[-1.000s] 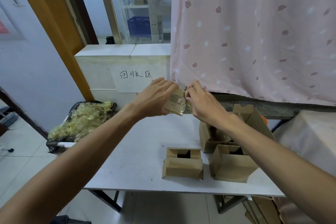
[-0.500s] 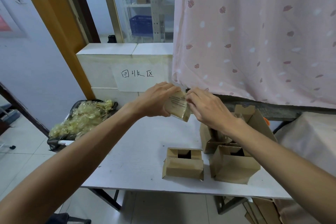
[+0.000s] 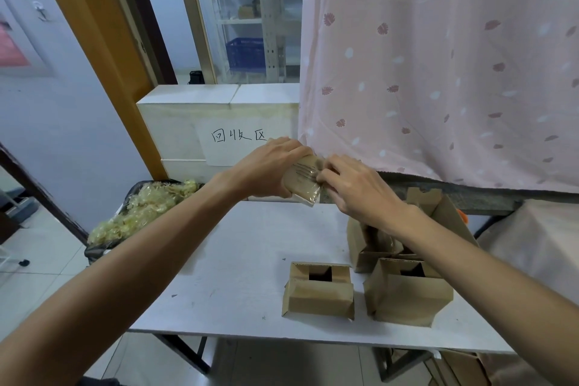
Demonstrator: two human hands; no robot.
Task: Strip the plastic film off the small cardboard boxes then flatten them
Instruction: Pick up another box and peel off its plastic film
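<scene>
Both hands are up over the far edge of the table, working on one small brown cardboard box wrapped in clear plastic film. The left hand is wrapped around the box from the left side, gripping it, and the right hand has its fingertips pinched right at the box's top right corner where the film looks crinkled, so it's grabbing at the film there. The box is held in the air, tilted, not touching the white table. Closer in on the table sit three more open-topped brown cardboard boxes: one low one near the front edge, a taller one just beside it on the right, and another behind those, partly hidden by the right forearm. Off the table's left end there's a black bin full of crumpled yellowish clear film. Behind the hands is a white block with a handwritten paper sign, and a pink patterned curtain hangs on the right.
</scene>
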